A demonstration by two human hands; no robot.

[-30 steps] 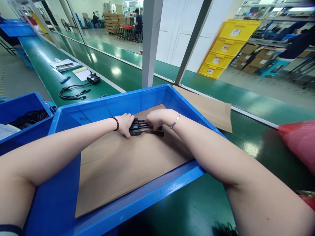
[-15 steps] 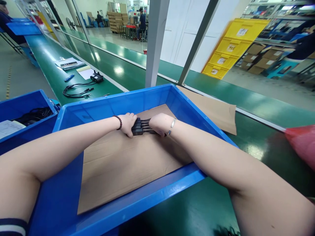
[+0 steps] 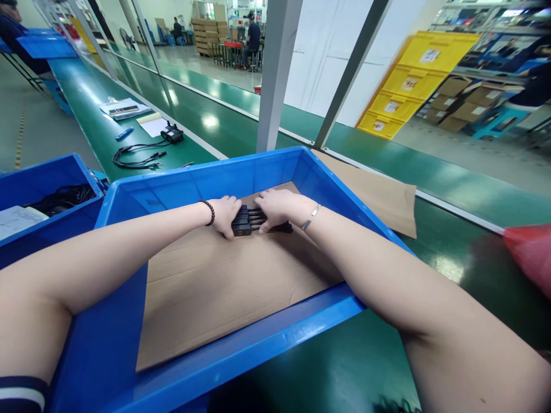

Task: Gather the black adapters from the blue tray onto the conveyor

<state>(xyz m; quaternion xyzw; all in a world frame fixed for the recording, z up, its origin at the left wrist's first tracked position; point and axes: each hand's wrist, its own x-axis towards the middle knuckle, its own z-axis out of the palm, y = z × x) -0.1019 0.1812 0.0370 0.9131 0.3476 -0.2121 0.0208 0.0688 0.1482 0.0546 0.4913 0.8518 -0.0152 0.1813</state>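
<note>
Several black power adapters (image 3: 241, 222) lie side by side on a cardboard sheet (image 3: 206, 298) inside a large blue bin (image 3: 206, 175). My left hand (image 3: 224, 215) is closed round their left end, thumb on the near side and fingers on the far side. Black cables (image 3: 257, 216) run from the adapters to the right. Across these cables reaches my right hand (image 3: 278, 207), its thumb and fingers gripping the bundle from both sides. Loose cable ends (image 3: 282, 228) show below the right palm; the rest of the bundle is hidden under the hand.
A second blue bin (image 3: 47, 166) with black cables stands at left. On the green bench (image 3: 97, 135) lie a clipboard (image 3: 124, 109), a blue pen (image 3: 124, 133) and a black adapter with cables (image 3: 172, 133). Grey posts (image 3: 275, 74) rise behind the bin. A red bag (image 3: 531, 252) is at right.
My right hand has shifted left along the cables, closer to the adapters, and its fingers have opened from a fist into a wider grip. My left hand stays on the adapters.
</note>
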